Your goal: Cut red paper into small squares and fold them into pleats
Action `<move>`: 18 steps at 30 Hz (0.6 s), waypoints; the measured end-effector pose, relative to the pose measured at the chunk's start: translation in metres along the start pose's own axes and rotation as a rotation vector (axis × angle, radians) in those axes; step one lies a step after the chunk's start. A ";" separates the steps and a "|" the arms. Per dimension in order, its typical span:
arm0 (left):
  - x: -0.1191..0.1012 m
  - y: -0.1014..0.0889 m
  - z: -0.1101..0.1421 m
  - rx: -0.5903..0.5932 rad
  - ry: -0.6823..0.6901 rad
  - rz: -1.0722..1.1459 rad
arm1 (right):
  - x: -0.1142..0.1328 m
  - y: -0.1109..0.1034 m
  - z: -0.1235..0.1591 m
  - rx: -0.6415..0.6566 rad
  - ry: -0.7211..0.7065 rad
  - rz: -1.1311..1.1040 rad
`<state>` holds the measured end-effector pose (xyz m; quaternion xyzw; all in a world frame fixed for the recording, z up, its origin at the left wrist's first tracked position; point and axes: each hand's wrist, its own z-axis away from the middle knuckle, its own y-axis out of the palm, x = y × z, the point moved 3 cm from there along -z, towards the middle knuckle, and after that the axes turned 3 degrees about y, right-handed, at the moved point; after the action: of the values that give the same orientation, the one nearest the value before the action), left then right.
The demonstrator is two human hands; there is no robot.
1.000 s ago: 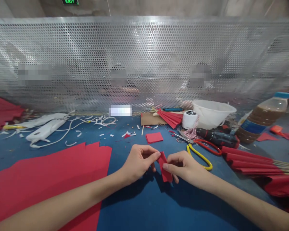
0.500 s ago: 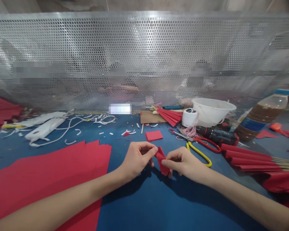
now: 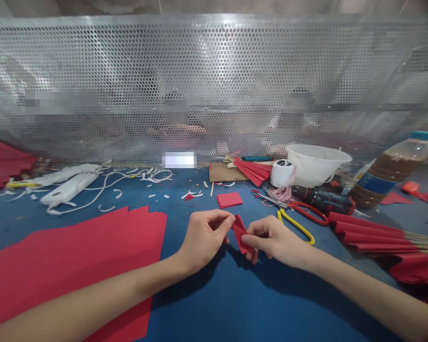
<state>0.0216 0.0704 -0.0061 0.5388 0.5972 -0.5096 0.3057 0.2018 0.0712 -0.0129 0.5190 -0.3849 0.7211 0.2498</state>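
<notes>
A small folded piece of red paper [image 3: 240, 232] is held tilted above the blue tabletop [image 3: 214, 304]. My left hand [image 3: 205, 237] pinches its upper left end between thumb and fingers. Lower down on its right side, my right hand [image 3: 269, 239] grips it, the thumb in front and the fingers partly hidden behind. Just beyond the hands lies a small stack of red paper pieces [image 3: 229, 199]. Large red sheets [image 3: 74, 261] are spread under and beside my left forearm.
Scissors with red and yellow handles [image 3: 299, 228], a power drill [image 3: 324, 199], a string spool [image 3: 281, 173], a white tub [image 3: 317, 164] and a bottle of brown liquid [image 3: 388, 171] crowd the right. A white power strip [image 3: 69, 187] lies left. A perforated metal screen [image 3: 214, 85] stands behind.
Both hands keep their pinch on the red paper, which has turned slightly. The whole view has shifted a little; nothing else has visibly moved.
</notes>
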 end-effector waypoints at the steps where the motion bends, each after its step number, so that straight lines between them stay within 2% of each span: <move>1: 0.000 0.000 -0.001 0.005 -0.007 0.016 | -0.001 0.000 0.000 -0.002 0.001 0.002; 4: 0.000 -0.001 -0.004 0.041 -0.059 0.109 | -0.006 0.000 0.000 -0.024 0.002 -0.006; 8: 0.004 0.005 -0.004 0.246 -0.121 0.169 | -0.009 -0.001 0.000 -0.048 -0.017 -0.003; 10: 0.005 0.007 -0.003 0.311 -0.134 0.165 | -0.008 -0.001 0.000 -0.050 -0.028 0.007; 18: 0.004 0.007 -0.005 0.383 -0.165 0.187 | -0.002 -0.002 0.002 -0.045 -0.099 -0.019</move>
<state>0.0280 0.0755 -0.0105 0.5966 0.4101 -0.6252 0.2915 0.2052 0.0706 -0.0137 0.5520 -0.4079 0.6833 0.2490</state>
